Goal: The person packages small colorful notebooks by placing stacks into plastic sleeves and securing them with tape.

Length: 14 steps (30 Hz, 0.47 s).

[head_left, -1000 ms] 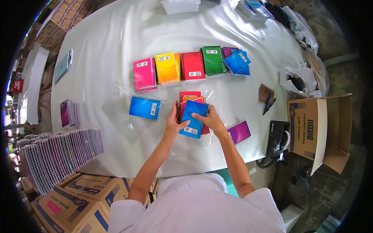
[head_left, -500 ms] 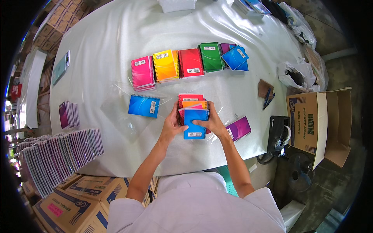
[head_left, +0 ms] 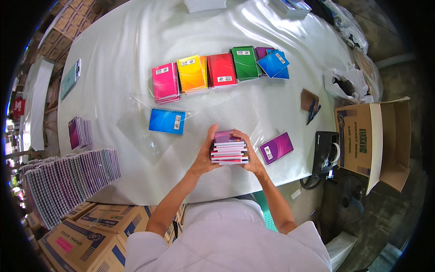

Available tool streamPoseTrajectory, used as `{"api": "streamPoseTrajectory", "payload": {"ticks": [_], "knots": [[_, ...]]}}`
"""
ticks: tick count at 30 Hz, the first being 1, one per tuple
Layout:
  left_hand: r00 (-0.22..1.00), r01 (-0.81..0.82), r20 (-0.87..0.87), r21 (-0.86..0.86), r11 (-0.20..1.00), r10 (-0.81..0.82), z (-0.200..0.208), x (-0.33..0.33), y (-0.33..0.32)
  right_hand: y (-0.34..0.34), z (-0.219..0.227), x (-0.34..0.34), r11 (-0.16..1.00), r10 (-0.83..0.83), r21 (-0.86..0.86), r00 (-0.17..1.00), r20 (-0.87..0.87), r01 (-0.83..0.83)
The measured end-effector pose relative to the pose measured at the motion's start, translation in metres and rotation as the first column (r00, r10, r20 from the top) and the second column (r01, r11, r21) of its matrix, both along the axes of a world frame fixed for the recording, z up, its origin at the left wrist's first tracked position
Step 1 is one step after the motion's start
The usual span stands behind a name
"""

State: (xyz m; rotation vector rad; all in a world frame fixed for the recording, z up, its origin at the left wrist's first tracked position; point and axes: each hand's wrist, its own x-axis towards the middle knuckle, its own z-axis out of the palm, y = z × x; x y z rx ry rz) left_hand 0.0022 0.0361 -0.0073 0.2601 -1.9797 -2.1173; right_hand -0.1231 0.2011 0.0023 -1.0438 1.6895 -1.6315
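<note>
Between my two hands I hold a stack of small notebooks (head_left: 229, 153), page edges facing me and a purple cover at the top. My left hand (head_left: 205, 156) is closed on the stack's left side, and my right hand (head_left: 250, 156) grips its right side. To the left of the stack a blue spiral notebook (head_left: 166, 121) lies flat. On the other side is a purple spiral notebook (head_left: 277, 148). Beyond them runs a row of notebook piles: pink (head_left: 166, 82), yellow (head_left: 192, 73), red (head_left: 221, 69), green (head_left: 245, 62), and blue (head_left: 273, 63) overlapping purple.
Many spiral notebooks (head_left: 72, 181) stand packed at the table's left edge. A clipboard (head_left: 70, 79) lies farther back. At right are a brown wallet (head_left: 309, 99), pens (head_left: 313, 111), a black tape dispenser (head_left: 325, 154), plastic bags (head_left: 346, 85) and an open carton (head_left: 355, 140).
The fanned notebooks in my hands, blue cover uppermost before, are now gathered into an upright-held stack showing page edges and purple on top. Both hands have moved to its sides.
</note>
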Motion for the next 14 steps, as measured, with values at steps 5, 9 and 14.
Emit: {"api": "streamPoseTrajectory", "payload": {"ticks": [5,9,14], "knots": [[0.996,-0.052,-0.061,0.154,0.987,0.062,0.020,-0.021,0.009,-0.005,0.005,0.000,0.997,-0.067,0.029,0.996,0.064,0.065],[0.996,-0.018,-0.084,0.250,0.968,0.041,0.010,-0.025,0.006,-0.004,-0.002,-0.005,0.998,-0.026,0.061,0.999,0.023,0.025],[0.997,0.036,-0.069,0.252,0.967,-0.019,0.004,-0.028,0.007,-0.004,-0.018,-0.013,0.999,-0.002,0.046,0.983,-0.182,0.011]]}}
